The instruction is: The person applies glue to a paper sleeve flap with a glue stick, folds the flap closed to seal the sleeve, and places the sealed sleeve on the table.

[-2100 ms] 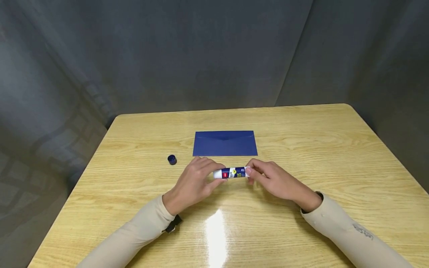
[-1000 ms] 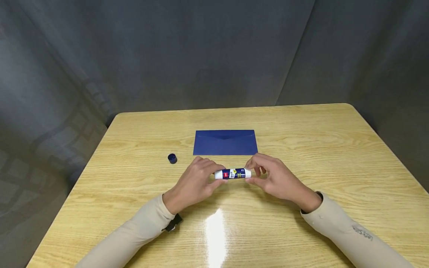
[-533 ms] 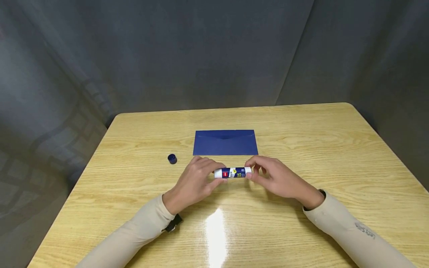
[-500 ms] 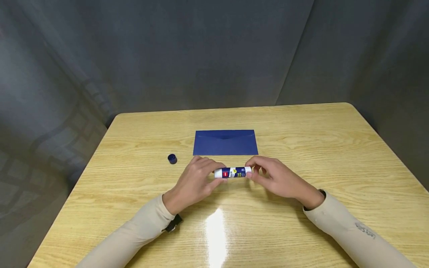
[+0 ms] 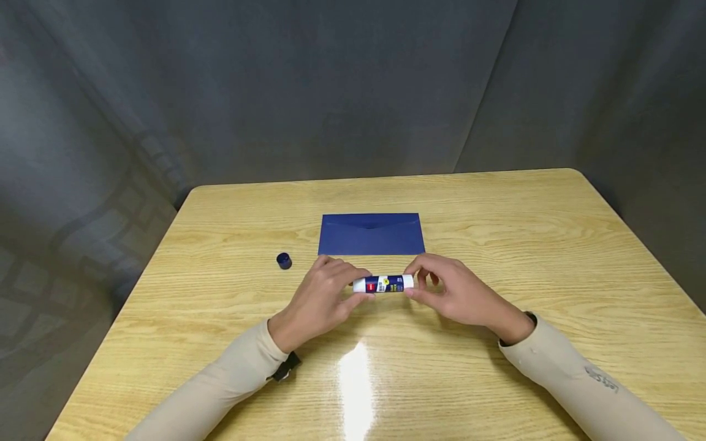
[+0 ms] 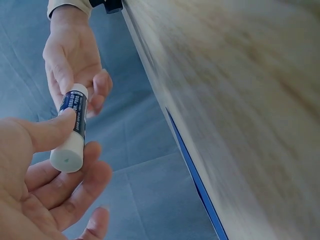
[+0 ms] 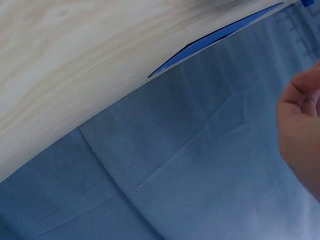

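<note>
A glue stick (image 5: pixel 384 283) with a navy label and white ends lies level between both hands, above the table. My left hand (image 5: pixel 324 296) pinches its left end between thumb and fingers; the left wrist view shows that glue stick (image 6: pixel 75 125) with its open-side end face toward the camera. At the other end, my right hand (image 5: pixel 449 290) pinches the white base with thumb and forefinger. Only part of the right hand (image 7: pixel 302 132) shows at the edge of the right wrist view, where the glue stick is out of sight. The dark blue cap (image 5: pixel 284 261) stands apart, left of the hands.
A navy envelope (image 5: pixel 371 236) lies flat beyond the hands, its flap edge visible. The wooden table (image 5: pixel 513 245) has a bright glare patch near the front. Grey curtains (image 5: pixel 342 92) hang behind and beside it.
The right hand's fingers have shifted around the base of the glue stick, spreading and closing on it again. The left hand, cap and envelope stay in place.
</note>
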The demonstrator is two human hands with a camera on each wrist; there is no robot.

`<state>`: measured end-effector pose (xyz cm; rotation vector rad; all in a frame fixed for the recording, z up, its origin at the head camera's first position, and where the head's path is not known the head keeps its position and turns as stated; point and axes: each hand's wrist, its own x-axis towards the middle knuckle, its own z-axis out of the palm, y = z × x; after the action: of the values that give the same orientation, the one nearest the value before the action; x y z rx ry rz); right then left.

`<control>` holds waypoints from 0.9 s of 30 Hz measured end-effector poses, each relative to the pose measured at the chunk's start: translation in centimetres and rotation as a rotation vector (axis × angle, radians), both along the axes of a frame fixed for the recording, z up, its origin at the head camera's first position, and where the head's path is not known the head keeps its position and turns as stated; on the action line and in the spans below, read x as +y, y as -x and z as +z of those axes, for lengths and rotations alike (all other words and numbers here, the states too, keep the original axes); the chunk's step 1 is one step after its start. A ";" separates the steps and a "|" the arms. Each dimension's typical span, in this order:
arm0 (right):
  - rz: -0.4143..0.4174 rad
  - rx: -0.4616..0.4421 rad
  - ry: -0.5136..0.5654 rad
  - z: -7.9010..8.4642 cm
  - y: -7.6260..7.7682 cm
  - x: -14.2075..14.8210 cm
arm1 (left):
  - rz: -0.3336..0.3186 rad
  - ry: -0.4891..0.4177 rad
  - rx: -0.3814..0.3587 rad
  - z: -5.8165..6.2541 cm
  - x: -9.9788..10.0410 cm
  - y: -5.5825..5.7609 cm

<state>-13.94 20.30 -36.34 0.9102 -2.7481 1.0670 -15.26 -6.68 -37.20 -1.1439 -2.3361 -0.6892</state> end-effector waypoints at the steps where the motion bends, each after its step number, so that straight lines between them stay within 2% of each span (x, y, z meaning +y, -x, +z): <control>1: 0.002 0.020 0.011 0.0 0.0 0.0 | 0.000 0.005 -0.002 0.0 0.0 0.0; 7: 0.009 0.121 0.067 -0.3 0.0 -0.1 | -0.008 0.039 -0.009 0.0 0.1 0.0; 12: 0.009 0.146 0.088 -0.4 -0.1 -0.3 | -0.022 0.068 -0.014 0.0 0.2 0.0; 16: -0.011 0.113 0.073 -0.4 -0.1 -0.4 | -0.019 0.074 -0.030 0.0 0.3 0.0; 20: -0.036 0.029 0.037 -0.3 -0.1 -0.3 | -0.014 0.061 -0.037 -0.1 0.2 0.0; 23: -0.016 -0.027 0.023 -0.1 0.0 -0.1 | -0.006 0.042 -0.026 -0.1 0.1 0.0; 27: 0.026 -0.043 0.010 0.0 0.2 0.1 | 0.004 0.020 -0.015 0.0 0.1 0.1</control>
<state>-14.12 20.44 -36.33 0.9354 -2.7708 1.1162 -15.33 -6.58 -37.24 -1.1459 -2.3618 -0.6764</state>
